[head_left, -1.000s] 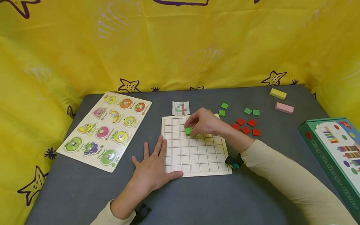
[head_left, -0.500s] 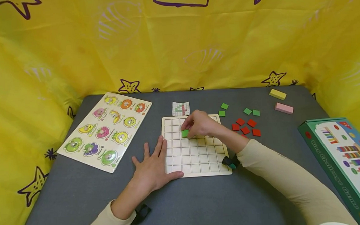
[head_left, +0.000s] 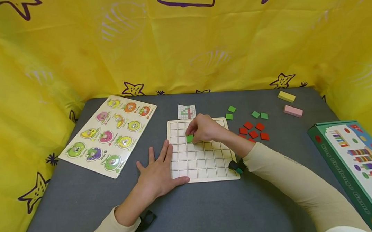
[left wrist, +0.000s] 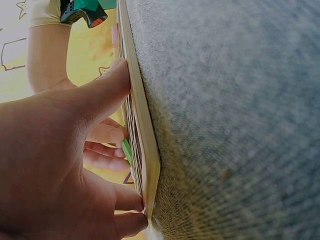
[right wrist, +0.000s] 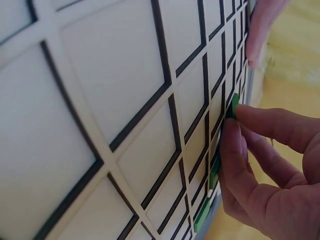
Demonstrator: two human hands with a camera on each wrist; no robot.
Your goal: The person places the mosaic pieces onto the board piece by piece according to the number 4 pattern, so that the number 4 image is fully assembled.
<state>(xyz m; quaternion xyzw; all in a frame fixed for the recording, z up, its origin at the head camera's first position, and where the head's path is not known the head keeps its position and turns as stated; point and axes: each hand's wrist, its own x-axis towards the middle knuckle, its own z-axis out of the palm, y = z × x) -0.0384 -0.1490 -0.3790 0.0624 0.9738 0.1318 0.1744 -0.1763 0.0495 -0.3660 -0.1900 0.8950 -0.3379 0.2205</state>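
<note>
My right hand (head_left: pixel 206 129) pinches a small square green tile (head_left: pixel 189 138) between thumb and fingers, right at the upper left part of the wooden grid board (head_left: pixel 203 163). In the right wrist view the pinched tile (right wrist: pixel 235 106) stands tilted against the grid lines. Beyond it, two more green tiles (right wrist: pixel 202 215) lie on the board, hidden behind the right hand in the head view. My left hand (head_left: pixel 155 176) rests along the board's left side with fingers spread, its thumb on the front edge. The left wrist view shows that thumb (left wrist: pixel 107 92) touching the rim.
A small pattern card (head_left: pixel 187 111) lies behind the board. Loose green tiles (head_left: pixel 231 109) and several red tiles (head_left: pixel 253 134) are scattered to its right. Farther right are yellow (head_left: pixel 286 96) and pink blocks (head_left: pixel 293 111) and a game box (head_left: pixel 353 167). A fruit puzzle (head_left: pixel 109 136) lies left.
My right hand has shifted slightly left and toward me across the board, with the green tile still pinched. The left hand has stayed in place.
</note>
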